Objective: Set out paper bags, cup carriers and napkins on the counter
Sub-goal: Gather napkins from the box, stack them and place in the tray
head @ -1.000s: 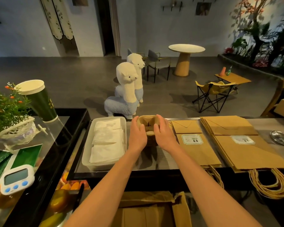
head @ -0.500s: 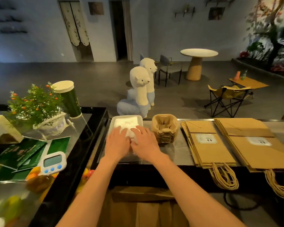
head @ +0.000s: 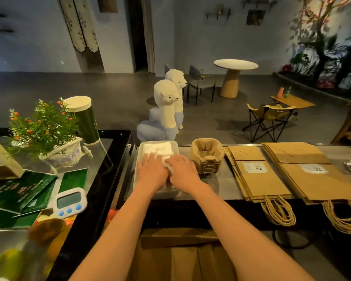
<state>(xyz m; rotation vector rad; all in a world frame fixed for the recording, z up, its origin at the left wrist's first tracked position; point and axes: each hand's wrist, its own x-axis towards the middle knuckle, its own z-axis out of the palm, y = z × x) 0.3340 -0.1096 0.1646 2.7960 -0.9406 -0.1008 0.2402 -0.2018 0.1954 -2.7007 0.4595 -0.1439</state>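
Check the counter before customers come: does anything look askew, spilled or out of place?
Nothing stands out. Napkins lie in their tray, carriers sit nested upright, and bags lie flat in two stacks. Only their handles hang over the counter's near edge.

Pale grey wall [head: 39,37] across the top, with a dark doorway [head: 139,33] at upper centre and patterned hangings [head: 79,23] left of it. Dark grey floor [head: 89,94] below. Round pale table [head: 235,65] with dark chairs [head: 199,82] right of centre; folding chair [head: 270,116] and low wooden table [head: 292,100] further right. Plants [head: 328,47] at upper right. Two white alpaca figures [head: 166,106] mid-frame. Looks dim and bluish throughout.
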